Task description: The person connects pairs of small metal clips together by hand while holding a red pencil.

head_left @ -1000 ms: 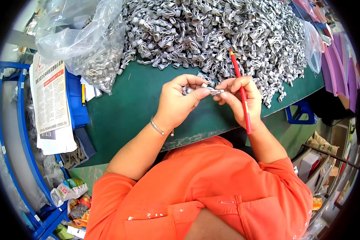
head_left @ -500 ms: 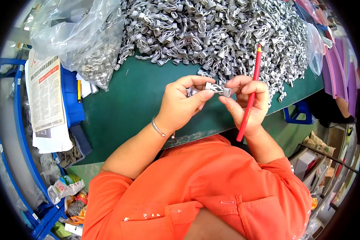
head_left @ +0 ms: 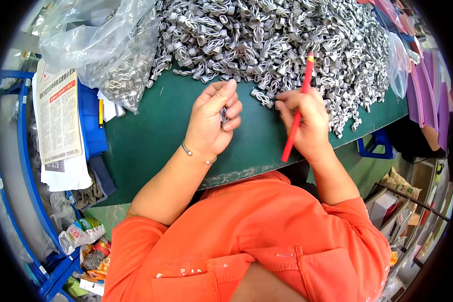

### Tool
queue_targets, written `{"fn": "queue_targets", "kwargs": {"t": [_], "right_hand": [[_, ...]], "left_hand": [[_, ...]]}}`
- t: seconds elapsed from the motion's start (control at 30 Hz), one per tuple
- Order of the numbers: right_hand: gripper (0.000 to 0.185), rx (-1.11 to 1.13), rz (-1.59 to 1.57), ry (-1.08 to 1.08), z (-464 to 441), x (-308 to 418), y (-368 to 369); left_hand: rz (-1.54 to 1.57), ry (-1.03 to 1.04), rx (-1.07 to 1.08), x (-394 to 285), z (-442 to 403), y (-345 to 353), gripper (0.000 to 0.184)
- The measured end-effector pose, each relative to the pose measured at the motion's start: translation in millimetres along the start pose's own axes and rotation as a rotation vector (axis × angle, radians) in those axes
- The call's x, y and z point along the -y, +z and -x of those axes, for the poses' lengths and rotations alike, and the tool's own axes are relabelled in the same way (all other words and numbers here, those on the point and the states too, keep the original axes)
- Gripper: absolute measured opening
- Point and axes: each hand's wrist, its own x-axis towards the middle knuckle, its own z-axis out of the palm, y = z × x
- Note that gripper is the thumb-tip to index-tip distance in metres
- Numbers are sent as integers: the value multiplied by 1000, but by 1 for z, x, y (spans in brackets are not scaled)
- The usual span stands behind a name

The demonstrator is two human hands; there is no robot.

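Observation:
My left hand (head_left: 214,117) is raised over the green table (head_left: 171,131), its fingers curled round small metal pieces (head_left: 224,115) that show between palm and fingertips. My right hand (head_left: 305,120) holds a red pencil (head_left: 299,108) slantwise between its fingers, the yellow-banded end pointing up toward the heap. The right fingertips are at the near edge of a large heap of grey twisted metal pieces (head_left: 267,43), close beside a few pieces (head_left: 262,97) lying at its front. Whether they touch a piece is hard to see.
Clear plastic bags (head_left: 121,75) with more metal pieces lie at the left back. A newspaper (head_left: 60,118) rests by a blue bin (head_left: 90,123) on the left. Purple sheets (head_left: 424,93) stand at the right, and a blue stool (head_left: 376,146) is below the table's right edge.
The metal piece held between both hands is no longer there. My hands have moved apart, the left closing round pieces in its palm, the right moving to the heap's edge with the pencil.

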Motion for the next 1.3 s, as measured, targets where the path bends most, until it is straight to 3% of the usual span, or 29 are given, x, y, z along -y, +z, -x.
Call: {"fn": "queue_targets", "kwargs": {"t": [0.07,0.17,0.33,0.5,0.57,0.63,0.7,0.83,0.93,1.1,1.17,1.27,1.3], "right_hand": [[19,159,175,-27,0,1,5],[17,142,315,-97,3,-1,11],[16,118,365,-149,2,0,11],[26,-32,47,-161,6,1,8],[28,-66,-40,-183,6,2,11],[27,-93,-153,-147,6,1,13],[25,-58,-123,-84,7,0,9],[24,-45,-7,5,11,-6,-7],[26,229,141,-7,11,4,-15],[20,184,208,-125,17,5,-8],[19,146,63,-71,14,7,-10],[21,75,10,-130,4,12,-11],[22,47,-9,-163,2,13,-11]], "left_hand": [[-37,38,-7,0,0,-1,8],[-223,93,-119,5,3,6,10],[-467,115,-132,9,3,7,19],[-802,159,-76,14,2,7,28],[-833,-9,-64,14,3,9,29],[-897,18,-51,17,2,6,26],[-1073,216,61,21,0,-2,21],[-910,128,-30,15,2,0,15],[-801,118,-47,13,2,4,12],[-974,196,-22,16,3,4,13],[-1054,328,36,21,2,3,16],[-1026,45,79,13,7,12,17],[-1034,46,79,12,8,13,17]]}}
